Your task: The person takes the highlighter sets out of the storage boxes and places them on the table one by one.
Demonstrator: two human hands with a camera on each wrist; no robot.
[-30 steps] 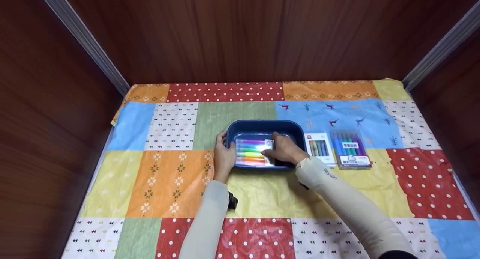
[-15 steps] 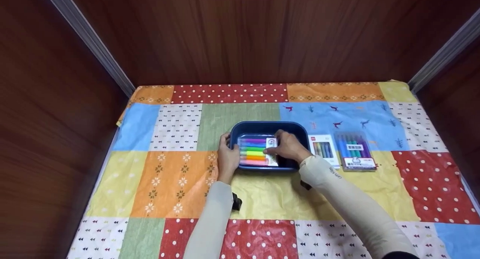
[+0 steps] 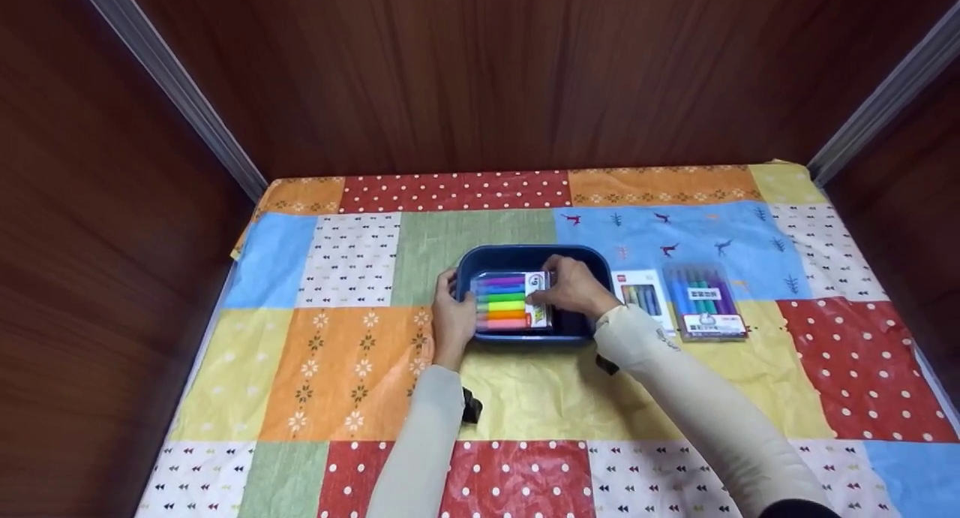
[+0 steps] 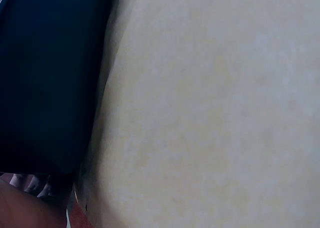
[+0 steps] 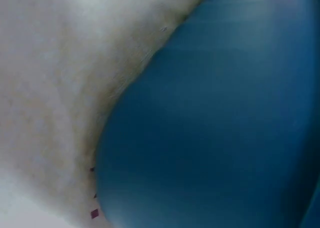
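Observation:
My left hand (image 3: 454, 319) holds the left side of a dark blue rectangular bin (image 3: 517, 256), its thumb at the rim and its fingers along the outer wall. Inside the bin is a clear pack of highlighters (image 3: 504, 302) in purple, blue, green, yellow, orange and pink. With thumb and fingers, my right hand (image 3: 576, 291) pinches the pack's right end, where a white label shows. The left wrist view catches the bin's dark outer wall (image 4: 50, 82) and part of the hand at lower left. Blue outer wall (image 5: 200, 123) fills much of the right wrist view.
Right of the bin lies a white box of colored pens (image 3: 640, 300), partly covered by the right sleeve. Beside it is a clear case of blue, green and purple pens (image 3: 705, 304). A patchwork tablecloth (image 3: 352, 368) covers the table; wood panels (image 3: 450, 75) enclose it.
The highlighter pack has tilted slightly under my right hand; its glare has gone and its white label shows more. My left hand keeps its hold on the bin.

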